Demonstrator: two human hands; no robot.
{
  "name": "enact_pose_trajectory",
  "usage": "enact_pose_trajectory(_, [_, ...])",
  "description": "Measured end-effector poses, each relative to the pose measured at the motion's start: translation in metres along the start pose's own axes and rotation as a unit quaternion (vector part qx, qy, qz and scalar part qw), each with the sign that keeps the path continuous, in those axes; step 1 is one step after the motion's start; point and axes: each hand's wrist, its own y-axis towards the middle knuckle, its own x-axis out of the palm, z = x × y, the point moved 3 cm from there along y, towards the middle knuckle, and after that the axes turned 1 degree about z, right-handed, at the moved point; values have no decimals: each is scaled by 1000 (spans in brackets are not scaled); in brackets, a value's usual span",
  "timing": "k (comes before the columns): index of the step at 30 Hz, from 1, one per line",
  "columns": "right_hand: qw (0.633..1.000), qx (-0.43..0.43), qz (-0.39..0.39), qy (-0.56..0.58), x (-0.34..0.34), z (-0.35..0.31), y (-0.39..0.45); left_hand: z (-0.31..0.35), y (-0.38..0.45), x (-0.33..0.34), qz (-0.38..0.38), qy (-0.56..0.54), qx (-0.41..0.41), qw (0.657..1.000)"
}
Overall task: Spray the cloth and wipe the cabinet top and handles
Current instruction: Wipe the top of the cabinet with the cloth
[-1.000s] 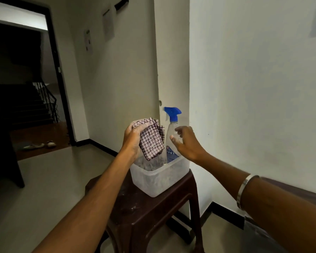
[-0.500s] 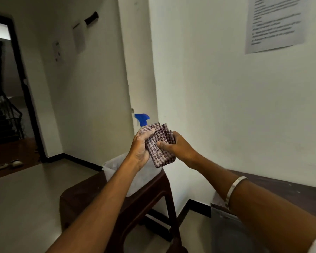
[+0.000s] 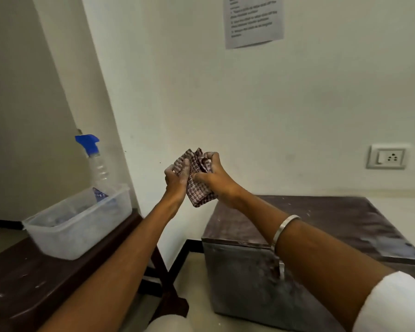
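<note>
Both hands gripped the cloth.
Left hand (image 3: 176, 179) and right hand (image 3: 216, 180) bunched the cloth (image 3: 197, 178); spraying seemingly pending, bottle (image 3: 97, 164) well left.

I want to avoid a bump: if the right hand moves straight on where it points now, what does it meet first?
Probably only the white wall; the right hand already grips the checked cloth, and depth is unclear.

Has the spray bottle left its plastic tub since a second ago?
No. The spray bottle still stands upright in the clear tub on the dark stool. It only looks shifted left because the camera turned; both hands hold the cloth.
</note>
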Motion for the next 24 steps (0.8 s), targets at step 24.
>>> enact_pose_trajectory(24, [898, 50, 143, -413, -286, 98, -74, -121, 1, 306, -203, 346, 55, 914])
